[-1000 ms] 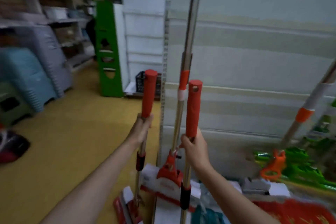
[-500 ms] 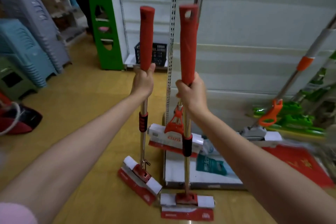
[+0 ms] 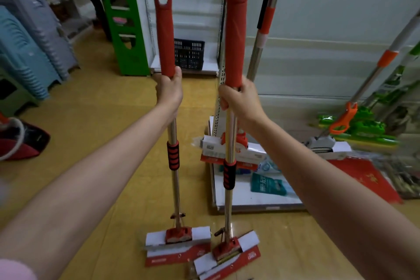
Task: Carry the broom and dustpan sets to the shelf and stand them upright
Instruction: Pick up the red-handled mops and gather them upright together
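Observation:
I hold two red-handled sponge mops upright, one in each hand. My left hand (image 3: 170,90) grips the left mop (image 3: 165,36) at the bottom of its red grip. Its head (image 3: 178,244), in red and white card packaging, rests on the yellow floor. My right hand (image 3: 238,100) grips the right mop (image 3: 235,36) the same way, and its packaged head (image 3: 227,254) sits on the floor beside the other. The white shelf base (image 3: 256,202) lies just beyond, to the right. A third red mop (image 3: 261,36) stands on it against the back panel.
Green and orange mops (image 3: 361,120) lean on the shelf at the right, with red mats (image 3: 363,177) below. A teal packet (image 3: 268,185) lies on the shelf base. A green display stand (image 3: 123,18), a black crate (image 3: 189,54) and stacked plastic stools (image 3: 29,36) stand to the left. A red object (image 3: 20,141) lies at far left.
Both mops have come nearer and stand more upright; their heads now sit side by side on the floor. My view has tilted further down.

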`<state>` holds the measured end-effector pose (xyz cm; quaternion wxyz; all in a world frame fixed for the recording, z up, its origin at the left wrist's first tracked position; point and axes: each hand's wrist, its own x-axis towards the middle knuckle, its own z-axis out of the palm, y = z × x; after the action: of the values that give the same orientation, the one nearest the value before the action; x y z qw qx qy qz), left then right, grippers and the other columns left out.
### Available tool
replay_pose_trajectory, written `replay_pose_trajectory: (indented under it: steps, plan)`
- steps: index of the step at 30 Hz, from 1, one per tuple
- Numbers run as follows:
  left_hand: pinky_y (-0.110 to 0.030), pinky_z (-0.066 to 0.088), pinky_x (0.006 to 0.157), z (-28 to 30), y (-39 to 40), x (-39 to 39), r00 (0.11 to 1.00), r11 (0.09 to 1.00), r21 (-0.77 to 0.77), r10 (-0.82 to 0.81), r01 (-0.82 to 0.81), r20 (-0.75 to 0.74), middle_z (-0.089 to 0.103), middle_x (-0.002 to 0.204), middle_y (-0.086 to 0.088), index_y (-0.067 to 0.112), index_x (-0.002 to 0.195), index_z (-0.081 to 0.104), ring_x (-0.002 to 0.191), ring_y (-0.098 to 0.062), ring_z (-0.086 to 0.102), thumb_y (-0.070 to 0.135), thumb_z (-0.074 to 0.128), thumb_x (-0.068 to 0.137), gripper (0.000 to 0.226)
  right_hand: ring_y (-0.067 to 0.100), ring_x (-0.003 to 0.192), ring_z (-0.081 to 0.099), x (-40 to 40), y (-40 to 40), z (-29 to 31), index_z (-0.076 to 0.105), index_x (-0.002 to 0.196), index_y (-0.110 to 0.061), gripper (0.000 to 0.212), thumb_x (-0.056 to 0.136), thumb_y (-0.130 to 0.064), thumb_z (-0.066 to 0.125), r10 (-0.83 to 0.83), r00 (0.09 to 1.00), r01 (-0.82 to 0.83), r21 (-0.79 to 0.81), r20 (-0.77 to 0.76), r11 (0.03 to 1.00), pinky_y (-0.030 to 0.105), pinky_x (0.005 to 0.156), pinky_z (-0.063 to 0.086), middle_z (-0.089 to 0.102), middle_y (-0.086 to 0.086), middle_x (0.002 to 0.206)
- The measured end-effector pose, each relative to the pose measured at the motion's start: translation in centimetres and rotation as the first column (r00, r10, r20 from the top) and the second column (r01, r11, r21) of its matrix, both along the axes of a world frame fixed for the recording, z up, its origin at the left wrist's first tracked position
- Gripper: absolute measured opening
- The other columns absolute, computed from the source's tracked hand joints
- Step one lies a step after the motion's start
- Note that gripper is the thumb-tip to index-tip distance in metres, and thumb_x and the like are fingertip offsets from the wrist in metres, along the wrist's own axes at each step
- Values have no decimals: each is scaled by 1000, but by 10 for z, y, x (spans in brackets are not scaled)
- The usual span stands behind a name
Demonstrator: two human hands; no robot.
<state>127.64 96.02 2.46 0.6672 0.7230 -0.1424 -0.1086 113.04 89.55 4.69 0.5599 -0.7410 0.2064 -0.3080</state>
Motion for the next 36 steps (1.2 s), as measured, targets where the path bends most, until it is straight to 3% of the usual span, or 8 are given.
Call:
replay_pose_trajectory:
  steps: [8, 12, 17, 24, 27, 30, 33, 36]
  plan:
    - [-33, 40, 73, -9, 14, -30, 999, 992, 122, -30, 31, -12, 52, 118, -17, 7, 122, 28, 99, -26, 53, 60, 35, 87, 63, 15, 52, 47, 14, 23, -6, 44, 74, -18, 22, 80, -1, 55, 53, 998, -53, -7, -16, 999, 34, 60, 45, 48, 1, 60]
    - [-30, 38, 77, 1, 13, -30, 998, 995, 81, -67, 66, 7, 47, 123, -14, 7, 125, 26, 98, -21, 49, 55, 37, 89, 61, 12, 50, 45, 16, 26, -3, 42, 72, -18, 23, 79, 1, 54, 25, 999, -25, 11, 29, 1000, 26, 53, 43, 45, 0, 60]
    - [-20, 34, 65, 11, 9, -30, 993, 994, 3, -108, 108, 39, 40, 111, -2, 6, 128, 23, 81, -7, 42, 52, 37, 91, 61, 13, 50, 44, 13, 17, -2, 41, 73, -14, 21, 78, 4, 52, -6, 997, 2, 56, 73, 998, 32, 58, 44, 44, 1, 59]
    - [-27, 44, 60, -12, 11, -43, 929, 933, 228, -322, 278, 184, 51, 86, 0, 15, 111, 27, 70, -14, 54, 60, 30, 87, 51, 15, 65, 54, 15, 19, -39, 48, 74, -15, 16, 79, -7, 60, 7, 1000, -8, -8, -22, 1000, 39, 67, 49, 51, 0, 67]
    - [-25, 50, 72, 1, 22, -37, 909, 912, 151, -399, 381, 122, 61, 93, 2, 21, 102, 43, 85, -14, 63, 83, 24, 59, 78, 0, 59, 49, 27, 24, -43, 47, 72, -25, 23, 84, -11, 60, 55, 998, -56, -32, -24, 998, 17, 60, 43, 49, -2, 70]
    - [-5, 49, 59, 15, 37, -33, 841, 845, 69, -535, 531, 79, 70, 76, 26, 39, 91, 53, 75, 14, 64, 75, 19, 57, 60, 9, 78, 55, 45, 28, -43, 52, 86, -22, 12, 82, -15, 61, 105, 993, -108, -53, -55, 993, 16, 66, 48, 55, 12, 98]
    - [-14, 51, 80, 3, 45, -28, 813, 817, 72, -577, 572, 82, 64, 105, 14, 39, 110, 54, 92, 12, 60, 89, 18, 51, 85, 22, 99, 56, 58, 32, -48, 46, 109, -14, 42, 72, -20, 66, 45, 995, -51, -76, -89, 996, 37, 84, 55, 49, 9, 109]
    - [-40, 40, 106, -8, 47, -20, 796, 795, 116, -604, 596, 51, 54, 131, 0, 31, 132, 45, 121, -10, 50, 97, 20, 47, 110, 22, 98, 59, 59, 29, -45, 37, 114, -16, 55, 71, -11, 71, 79, 997, -79, -26, -23, 997, 36, 85, 56, 50, 3, 103]
